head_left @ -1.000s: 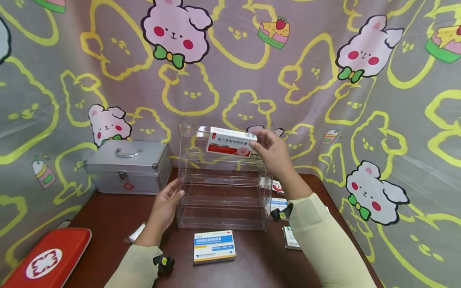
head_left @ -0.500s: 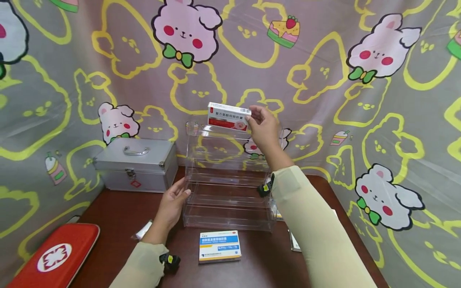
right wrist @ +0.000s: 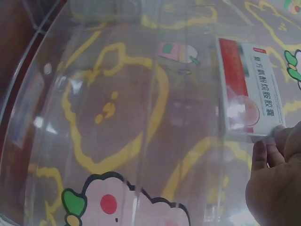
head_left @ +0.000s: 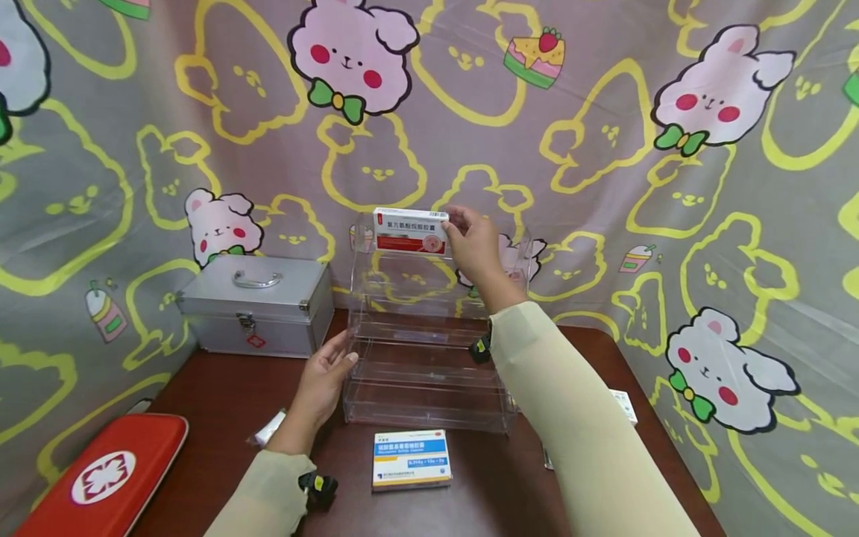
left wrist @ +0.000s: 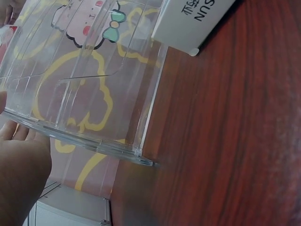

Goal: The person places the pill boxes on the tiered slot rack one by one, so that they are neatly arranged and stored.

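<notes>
A slim, sharp-edged cardboard box, glossy white and silver with a red band, is held lengthwise at the top tier of a clear rack, toward its left end. Whether its base is borne by the tier cannot be told. The box is pinched at its right end by the right hand, its fingers closed to the thickness of the carton. The rack's smooth side panel is gripped by the left hand, the thin edge being held between thumb and fingers, which are parted only by the panel. The rack is formed of stepped, transparent plastic shelves with low front lips, in which streaks of light are caught.

A flat blue-and-white carton is laid in front of the rack on the surface, which is reddish brown, with wood grain shown in the left wrist view. Farther left, a boxy silver case with a curved metal handle and a rounded red case marked with a white emblem are seen. Soft, lightly creased fabric printed with cartoon rabbits is hung behind.
</notes>
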`<control>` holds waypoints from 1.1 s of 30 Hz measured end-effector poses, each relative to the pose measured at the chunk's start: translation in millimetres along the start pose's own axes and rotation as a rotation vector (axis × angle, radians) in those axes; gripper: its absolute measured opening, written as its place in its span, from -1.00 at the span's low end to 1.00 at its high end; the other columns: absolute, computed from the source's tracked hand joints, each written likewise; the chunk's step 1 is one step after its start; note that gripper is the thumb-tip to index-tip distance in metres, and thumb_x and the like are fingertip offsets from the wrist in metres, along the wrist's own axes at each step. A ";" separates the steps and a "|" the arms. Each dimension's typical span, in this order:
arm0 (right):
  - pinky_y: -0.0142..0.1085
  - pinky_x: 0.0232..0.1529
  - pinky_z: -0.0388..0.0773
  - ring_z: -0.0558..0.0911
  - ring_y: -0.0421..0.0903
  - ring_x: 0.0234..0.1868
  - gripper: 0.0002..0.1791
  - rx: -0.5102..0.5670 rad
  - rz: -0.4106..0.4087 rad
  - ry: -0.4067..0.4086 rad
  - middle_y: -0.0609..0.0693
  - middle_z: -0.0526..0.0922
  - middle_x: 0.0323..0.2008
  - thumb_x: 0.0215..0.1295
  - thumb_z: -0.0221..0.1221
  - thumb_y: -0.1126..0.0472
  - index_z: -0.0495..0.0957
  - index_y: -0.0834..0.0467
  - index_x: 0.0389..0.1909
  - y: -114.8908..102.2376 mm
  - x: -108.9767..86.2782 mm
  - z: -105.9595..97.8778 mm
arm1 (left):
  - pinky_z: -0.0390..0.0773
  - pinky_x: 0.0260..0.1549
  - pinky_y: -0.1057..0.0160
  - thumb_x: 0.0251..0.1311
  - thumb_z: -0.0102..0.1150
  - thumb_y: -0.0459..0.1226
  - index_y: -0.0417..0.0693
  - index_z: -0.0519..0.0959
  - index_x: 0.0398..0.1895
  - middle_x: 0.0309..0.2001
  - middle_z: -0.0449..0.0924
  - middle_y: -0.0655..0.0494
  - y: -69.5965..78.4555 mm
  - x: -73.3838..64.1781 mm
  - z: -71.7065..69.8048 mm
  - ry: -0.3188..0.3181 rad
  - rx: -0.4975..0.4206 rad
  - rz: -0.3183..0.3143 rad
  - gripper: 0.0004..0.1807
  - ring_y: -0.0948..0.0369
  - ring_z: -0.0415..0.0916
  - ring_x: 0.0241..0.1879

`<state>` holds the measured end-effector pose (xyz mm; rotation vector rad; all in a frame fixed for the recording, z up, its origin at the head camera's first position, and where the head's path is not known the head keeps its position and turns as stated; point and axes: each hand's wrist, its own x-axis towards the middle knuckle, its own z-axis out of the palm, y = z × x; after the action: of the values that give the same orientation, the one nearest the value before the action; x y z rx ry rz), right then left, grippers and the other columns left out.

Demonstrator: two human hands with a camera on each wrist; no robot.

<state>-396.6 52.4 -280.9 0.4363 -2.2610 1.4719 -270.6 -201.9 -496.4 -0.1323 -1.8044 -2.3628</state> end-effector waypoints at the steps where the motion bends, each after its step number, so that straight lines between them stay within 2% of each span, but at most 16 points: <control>1: -0.14 0.20 0.73 0.77 0.09 0.14 -0.62 -0.002 0.006 -0.002 0.23 0.80 0.14 0.61 0.25 0.26 0.63 0.30 0.33 0.8 -0.2 1.4 | 0.49 0.28 0.61 0.52 0.01 -0.61 -0.51 0.13 0.65 0.68 0.09 -0.43 0.0 0.1 -0.1 -0.002 0.000 0.002 -0.32 -0.22 0.03 0.71; 8: -0.14 0.30 0.71 0.77 0.08 0.22 -0.65 -0.024 -0.031 -0.007 0.20 0.80 0.17 0.60 0.26 0.27 0.66 0.27 0.30 2.1 0.0 7.3 | 0.46 0.32 0.61 0.54 0.02 -0.58 -0.51 0.11 0.66 0.70 0.07 -0.41 -0.8 1.4 -1.1 -0.017 0.005 0.014 -0.32 -0.21 0.00 0.72; 13: -0.17 0.33 0.70 0.77 0.09 0.25 -0.62 -0.025 -0.046 -0.024 0.23 0.79 0.19 0.58 0.27 0.29 0.64 0.33 0.31 4.3 0.5 10.3 | 0.46 0.32 0.60 0.54 0.01 -0.59 -0.50 0.12 0.66 0.70 0.07 -0.40 -2.1 0.8 -1.0 -0.011 0.004 0.002 -0.32 -0.19 0.01 0.72; 17: -0.23 0.35 0.68 0.75 0.06 0.29 -0.59 -0.008 -0.028 -0.027 0.19 0.77 0.24 0.57 0.30 0.25 0.64 0.28 0.34 4.7 -2.9 5.0 | 0.45 0.35 0.58 0.53 0.02 -0.59 -0.50 0.12 0.66 0.70 0.08 -0.40 -1.2 0.2 -1.0 -0.007 0.004 0.007 -0.32 -0.19 0.02 0.72; 20: -0.23 0.35 0.68 0.74 0.05 0.29 -0.55 0.016 -0.021 -0.042 0.17 0.76 0.26 0.55 0.34 0.21 0.62 0.23 0.37 5.7 -13.6 -6.5 | 0.45 0.36 0.58 0.54 0.02 -0.59 -0.50 0.13 0.66 0.70 0.09 -0.39 -2.2 0.5 -0.1 -0.007 0.003 0.005 -0.32 -0.18 0.03 0.72; 22: -0.18 0.32 0.71 0.75 0.09 0.27 -0.51 0.053 -0.032 -0.066 0.20 0.75 0.26 0.51 0.37 0.22 0.60 0.25 0.38 8.1 -28.0 -16.1 | 0.46 0.35 0.58 0.53 0.01 -0.60 -0.50 0.14 0.66 0.70 0.09 -0.39 -3.7 0.9 0.8 -0.006 -0.003 -0.001 -0.32 -0.17 0.04 0.72; 25: -0.11 0.28 0.73 0.76 0.14 0.21 -0.45 0.086 -0.061 -0.131 0.23 0.75 0.24 0.45 0.43 0.23 0.57 0.26 0.40 15.1 -61.6 -32.6 | 0.46 0.33 0.59 0.52 0.00 -0.61 -0.49 0.13 0.66 0.69 0.10 -0.39 -5.0 1.1 2.2 0.001 -0.006 -0.012 -0.32 -0.16 0.04 0.72; 29: -0.06 0.25 0.75 0.77 0.14 0.19 -0.40 0.087 -0.059 -0.254 0.17 0.77 0.21 0.38 0.49 0.23 0.58 0.20 0.40 32.9 -120.4 -53.4 | 0.44 0.37 0.57 0.52 0.00 -0.60 -0.49 0.13 0.66 0.69 0.11 -0.40 -4.0 1.9 3.5 0.012 -0.008 -0.018 -0.31 -0.15 0.03 0.72; 33: -0.01 0.23 0.76 0.78 0.15 0.17 -0.39 0.051 -0.036 -0.399 0.11 0.79 0.17 0.32 0.54 0.20 0.62 0.10 0.37 62.6 -181.3 -66.5 | 0.43 0.39 0.55 0.52 0.00 -0.60 -0.48 0.12 0.66 0.69 0.10 -0.39 -1.7 3.3 2.5 0.014 -0.012 -0.015 -0.31 -0.15 0.02 0.73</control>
<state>-257.5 145.2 -395.9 0.8469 -2.4998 1.5359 -274.2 -199.3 -496.7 -0.1039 -1.7921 -2.3793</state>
